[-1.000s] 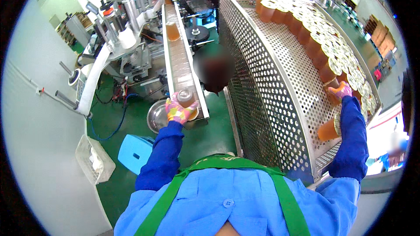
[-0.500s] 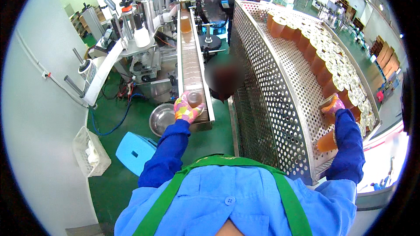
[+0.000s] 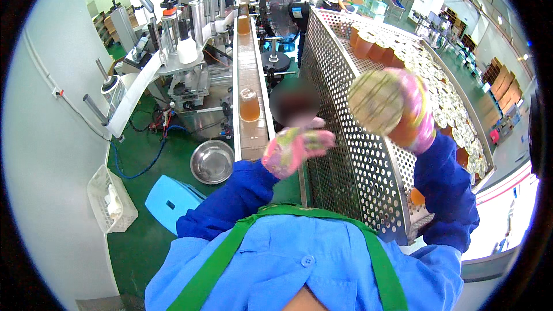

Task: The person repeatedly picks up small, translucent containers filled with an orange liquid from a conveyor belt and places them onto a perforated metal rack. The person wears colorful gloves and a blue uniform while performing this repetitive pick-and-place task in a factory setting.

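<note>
My right hand (image 3: 416, 112), in a pink patterned glove, grips a jar (image 3: 374, 102) above the inner wall of the perforated metal bin (image 3: 363, 155). The jar is tilted, its round end facing me, slightly blurred. Beside the conveyor belt (image 3: 252, 72), my gloved left hand (image 3: 296, 148) reaches rightward with fingers apart and nothing in it. On the belt stands an amber jar (image 3: 249, 106), just beyond that hand. Rows of similar jars with pale tops (image 3: 446, 83) fill the right side of the bin, and one amber jar (image 3: 417, 197) shows partly behind my right forearm.
A labelling machine (image 3: 184, 46) lines the belt's left side. A black fan (image 3: 280, 8) stands at its far right. Another amber jar (image 3: 243, 25) is farther along. On the floor are a metal bowl (image 3: 212, 162), blue stool (image 3: 170, 198) and white basket (image 3: 109, 204). People work at the back.
My left hand has let go of the jar on the belt and moved right; that jar is farther along. My right hand has lifted a jar from the bin and brought it leftward.
</note>
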Tool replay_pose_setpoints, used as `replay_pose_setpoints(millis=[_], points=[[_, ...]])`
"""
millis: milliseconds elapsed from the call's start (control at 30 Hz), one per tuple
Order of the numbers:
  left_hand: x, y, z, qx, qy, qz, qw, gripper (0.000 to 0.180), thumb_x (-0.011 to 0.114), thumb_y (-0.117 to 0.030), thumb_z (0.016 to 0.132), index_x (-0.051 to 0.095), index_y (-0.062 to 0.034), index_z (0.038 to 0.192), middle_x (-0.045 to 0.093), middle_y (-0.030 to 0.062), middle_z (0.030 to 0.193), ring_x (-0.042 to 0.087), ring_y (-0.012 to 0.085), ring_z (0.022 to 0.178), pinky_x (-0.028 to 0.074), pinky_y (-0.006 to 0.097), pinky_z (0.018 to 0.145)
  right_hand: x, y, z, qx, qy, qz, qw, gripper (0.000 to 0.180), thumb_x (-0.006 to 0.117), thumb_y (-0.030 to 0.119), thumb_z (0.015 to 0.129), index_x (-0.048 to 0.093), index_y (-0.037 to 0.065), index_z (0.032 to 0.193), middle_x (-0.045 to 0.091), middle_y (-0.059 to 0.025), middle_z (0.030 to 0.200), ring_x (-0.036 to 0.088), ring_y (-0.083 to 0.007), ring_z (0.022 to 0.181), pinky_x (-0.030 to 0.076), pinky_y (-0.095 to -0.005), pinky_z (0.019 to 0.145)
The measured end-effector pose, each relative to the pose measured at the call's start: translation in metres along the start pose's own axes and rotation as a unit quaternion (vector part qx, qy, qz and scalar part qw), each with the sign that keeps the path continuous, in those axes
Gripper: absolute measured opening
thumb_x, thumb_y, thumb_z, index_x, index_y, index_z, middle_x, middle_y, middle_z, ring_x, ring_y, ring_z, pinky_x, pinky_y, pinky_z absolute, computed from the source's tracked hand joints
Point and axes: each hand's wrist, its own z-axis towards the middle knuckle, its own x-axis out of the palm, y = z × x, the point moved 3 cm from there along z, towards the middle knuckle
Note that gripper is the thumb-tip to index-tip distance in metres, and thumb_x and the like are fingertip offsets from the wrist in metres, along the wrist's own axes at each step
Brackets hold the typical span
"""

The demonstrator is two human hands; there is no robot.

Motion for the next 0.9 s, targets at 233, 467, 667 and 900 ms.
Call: replay_pose_setpoints(millis=[233,467,667,900], points=[[0.046,0.022,-0.007,-0.18,0.065,-0.262,0.946,0.055,0.053,-0.041,0.09,0.041,-0.0119,0.135,0.054,0.0115,0.124,0.054,0.0261,0.107,0.047,0.046,0.089,0.078,0.057,-0.038,-0.354,0.086,-0.373,0.854,0.046,0.063,0.029,0.067,0.06,0.023,0.113,0.057,-0.005,0.117,0.053,-0.0282,0.111,0.043,-0.0486,0.094],[-0.007,0.044,-0.049,-0.165,-0.06,-0.176,0.969,0.071,0.056,-0.049,0.086,0.041,-0.0016,0.136,0.054,0.0189,0.125,0.056,0.0324,0.113,0.048,0.048,0.093,-0.018,-0.011,-0.097,0.019,-0.005,-0.434,0.9,0.061,0.08,0.025,0.064,0.057,0.005,0.117,0.058,-0.0145,0.117,0.05,-0.0351,0.116,0.038,-0.0466,0.101],[-0.122,0.014,-0.059,0.136,-0.377,0.123,0.908,0.053,0.067,-0.011,0.082,0.044,-0.0094,0.13,0.056,0.0086,0.118,0.058,0.024,0.107,0.049,0.041,0.094,-0.084,-0.087,-0.217,0.449,0.074,-0.468,0.758,0.057,0.065,0.04,0.08,0.055,0.001,0.121,0.055,-0.0233,0.123,0.052,-0.0386,0.114,0.042,-0.0447,0.095],[-0.174,-0.013,-0.068,0.168,-0.448,0.491,0.728,0.081,0.082,-0.005,0.064,0.037,-0.0085,0.132,0.053,0.0099,0.122,0.053,0.0228,0.113,0.045,0.036,0.097,-0.085,-0.098,-0.227,0.507,0.136,-0.356,0.773,0.068,0.065,0.053,0.077,0.055,0.001,0.119,0.054,-0.0254,0.122,0.056,-0.0405,0.109,0.047,-0.0448,0.088]])
